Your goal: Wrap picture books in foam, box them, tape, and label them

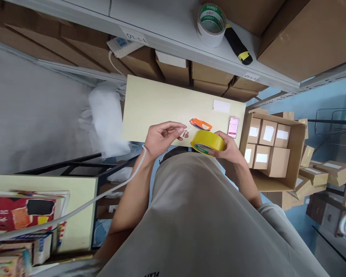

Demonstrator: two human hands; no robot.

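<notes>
My right hand point(229, 148) grips a roll of yellow packing tape point(207, 142) just above the near edge of a pale table point(150, 107). My left hand point(164, 136) is pinched on the free end of the tape point(185, 132), drawn out a short way to the left of the roll. An orange-handled cutter point(200, 124) lies on the table just beyond the roll. A pink phone point(233, 127) lies to its right.
An open carton point(294, 154) of small boxes stands right of the table. A metal shelf point(167, 23) above carries a white tape roll point(211, 24), a black-and-yellow knife point(238, 46) and brown boxes. A white plastic bag point(106, 119) sits left; books point(25, 215) lie at lower left.
</notes>
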